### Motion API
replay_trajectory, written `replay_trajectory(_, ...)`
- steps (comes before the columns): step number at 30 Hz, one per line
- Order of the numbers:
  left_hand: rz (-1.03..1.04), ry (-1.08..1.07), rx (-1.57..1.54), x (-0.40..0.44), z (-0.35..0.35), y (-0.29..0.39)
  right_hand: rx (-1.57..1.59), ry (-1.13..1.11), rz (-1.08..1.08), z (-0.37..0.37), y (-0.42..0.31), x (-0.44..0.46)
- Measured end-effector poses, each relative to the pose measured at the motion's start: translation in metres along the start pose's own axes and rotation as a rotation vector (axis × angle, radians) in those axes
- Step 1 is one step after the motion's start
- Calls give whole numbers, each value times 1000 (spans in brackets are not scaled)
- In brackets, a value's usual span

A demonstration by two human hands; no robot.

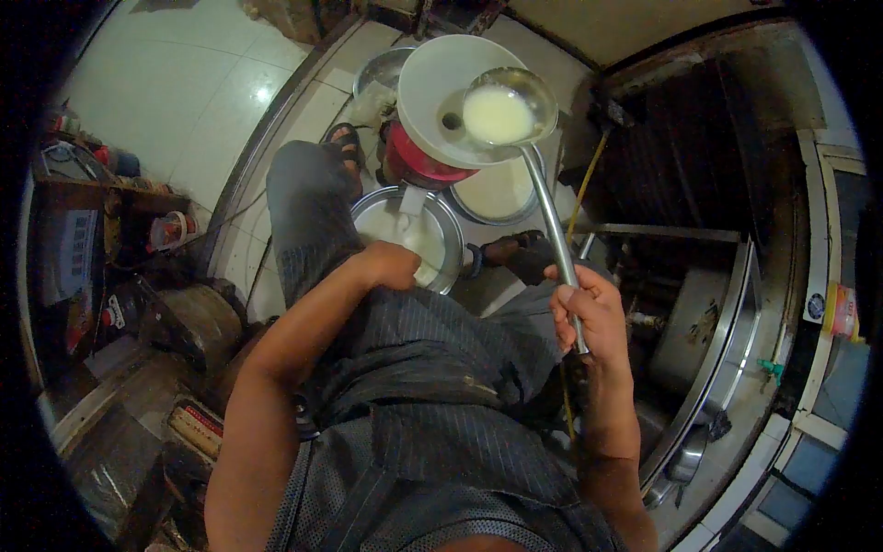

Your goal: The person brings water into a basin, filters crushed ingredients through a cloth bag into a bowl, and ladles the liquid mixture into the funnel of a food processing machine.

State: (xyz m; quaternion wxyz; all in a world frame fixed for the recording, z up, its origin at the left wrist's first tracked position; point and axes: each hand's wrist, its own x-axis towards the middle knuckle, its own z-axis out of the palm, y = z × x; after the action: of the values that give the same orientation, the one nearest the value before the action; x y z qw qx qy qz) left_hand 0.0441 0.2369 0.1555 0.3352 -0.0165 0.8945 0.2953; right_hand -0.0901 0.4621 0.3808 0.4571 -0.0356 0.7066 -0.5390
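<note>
My right hand (pixel 589 308) is wrapped round the long metal handle of a ladle (pixel 549 207). The ladle's bowl holds a milky white liquid (pixel 498 115) and is over the right side of a wide white hopper (pixel 425 97) with a dark hole in its bottom. Under the hopper is a red-bodied machine (pixel 418 156), whose white spout (pixel 411 200) points into a steel bowl (pixel 452 241) of whitish liquid. My left hand (pixel 394 265) is curled closed by my thigh, near that bowl's front rim. Its fingertips are hidden.
Another steel container (pixel 497 195) of pale liquid stands right of the machine, and a metal basin (pixel 379 69) behind it. A yellow hose (pixel 589 179) runs down on the right beside a metal-framed stand (pixel 717 345). Cluttered shelves (pixel 120 184) line the left.
</note>
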Motion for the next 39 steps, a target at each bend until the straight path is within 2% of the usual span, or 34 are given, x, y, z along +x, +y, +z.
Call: replay_trajectory(39, 51, 53, 22, 10, 12, -9, -38, 25, -17, -2, 2, 1)
